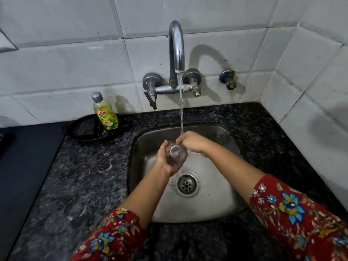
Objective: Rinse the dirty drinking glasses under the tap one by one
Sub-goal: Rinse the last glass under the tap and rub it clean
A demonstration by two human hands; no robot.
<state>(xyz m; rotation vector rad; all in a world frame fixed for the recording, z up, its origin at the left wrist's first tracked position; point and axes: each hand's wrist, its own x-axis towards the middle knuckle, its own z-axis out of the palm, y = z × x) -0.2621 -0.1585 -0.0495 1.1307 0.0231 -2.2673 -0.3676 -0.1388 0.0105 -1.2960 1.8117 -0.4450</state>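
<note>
A clear drinking glass (pixel 177 153) lies tilted over the steel sink (pixel 222 200), its base facing me. My left hand (pixel 164 160) cups it from below and from the left. My right hand (pixel 192 142) reaches in from the right with its fingers at the glass's far end, where the stream of water (pixel 181 106) from the chrome tap (pixel 176 48) lands. The glass's mouth is hidden behind my right hand. No other glasses are in view.
A yellow dish-soap bottle (pixel 105 113) stands on a black round tray (pixel 82 130) on the dark granite counter (pixel 79 181), left of the sink. Tap valves (pixel 150 85) and a spare valve (pixel 228 80) stick out of the white tiled wall. The drain (pixel 187 185) sits mid-basin.
</note>
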